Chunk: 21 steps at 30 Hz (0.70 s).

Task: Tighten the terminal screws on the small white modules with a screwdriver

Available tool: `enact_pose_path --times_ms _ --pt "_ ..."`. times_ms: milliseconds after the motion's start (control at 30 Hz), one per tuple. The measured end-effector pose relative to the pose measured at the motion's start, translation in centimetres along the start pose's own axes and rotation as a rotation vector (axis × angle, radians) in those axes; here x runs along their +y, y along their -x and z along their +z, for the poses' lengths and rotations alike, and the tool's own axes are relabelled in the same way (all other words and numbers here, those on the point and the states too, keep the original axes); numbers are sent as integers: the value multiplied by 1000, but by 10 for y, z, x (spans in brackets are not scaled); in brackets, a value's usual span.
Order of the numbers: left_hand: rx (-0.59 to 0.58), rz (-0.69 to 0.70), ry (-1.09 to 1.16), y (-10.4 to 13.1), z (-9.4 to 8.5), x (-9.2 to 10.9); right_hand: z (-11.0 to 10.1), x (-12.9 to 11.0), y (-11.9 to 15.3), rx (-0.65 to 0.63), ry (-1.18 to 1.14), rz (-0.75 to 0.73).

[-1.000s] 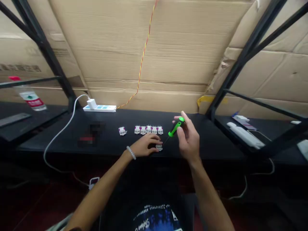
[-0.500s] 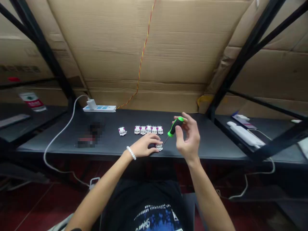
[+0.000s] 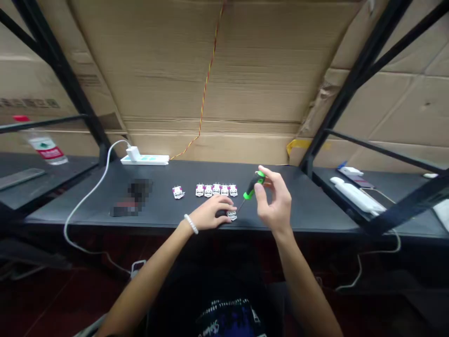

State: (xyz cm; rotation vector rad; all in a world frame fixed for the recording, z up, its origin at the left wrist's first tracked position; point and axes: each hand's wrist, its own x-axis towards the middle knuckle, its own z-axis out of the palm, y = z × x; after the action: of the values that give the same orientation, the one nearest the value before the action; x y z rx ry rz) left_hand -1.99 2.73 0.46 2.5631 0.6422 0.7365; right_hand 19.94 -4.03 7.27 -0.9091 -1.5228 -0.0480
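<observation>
My right hand (image 3: 274,199) is closed around the black and green handle of a screwdriver (image 3: 253,185), which tilts down to the left. Its thin shaft reaches the right side of a small white part (image 3: 232,215) near the front edge of the desk. Fingers of my left hand (image 3: 214,211), with a white beaded bracelet at the wrist, hold that part against the desk and cover some of it. Just beyond my left hand, several similar white and purple parts (image 3: 216,189) stand in a row. Another such part (image 3: 178,192) lies apart to their left.
A white power strip (image 3: 145,160) with a plugged-in charger sits at the back left, its white cable (image 3: 91,187) crossing the desk (image 3: 315,206). Black metal posts (image 3: 308,164) frame both sides. A blurred-out item (image 3: 131,199) lies at left; a bottle (image 3: 47,147) is beyond the left post.
The screwdriver handle and the fingertips of my right hand have shifted slightly to the left. My left hand stays on the white part.
</observation>
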Motion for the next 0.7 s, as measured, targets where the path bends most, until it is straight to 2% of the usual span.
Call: enact_pose_path --times_ms 133,267,333,433,500,700 --pt "-5 4 3 0 -1 0 0 0 0 101 56 -1" --pt "0 12 6 -1 -1 1 -2 0 1 -25 -35 46" --pt "7 9 4 -1 -1 1 -4 -2 1 -44 -7 -4" --pt "1 7 -1 0 0 1 -6 -6 -1 40 131 -100" --pt "-4 5 -6 0 0 0 -6 -7 -2 79 166 -103" --pt "0 -1 3 0 0 -1 -7 -8 -4 -45 119 -93"
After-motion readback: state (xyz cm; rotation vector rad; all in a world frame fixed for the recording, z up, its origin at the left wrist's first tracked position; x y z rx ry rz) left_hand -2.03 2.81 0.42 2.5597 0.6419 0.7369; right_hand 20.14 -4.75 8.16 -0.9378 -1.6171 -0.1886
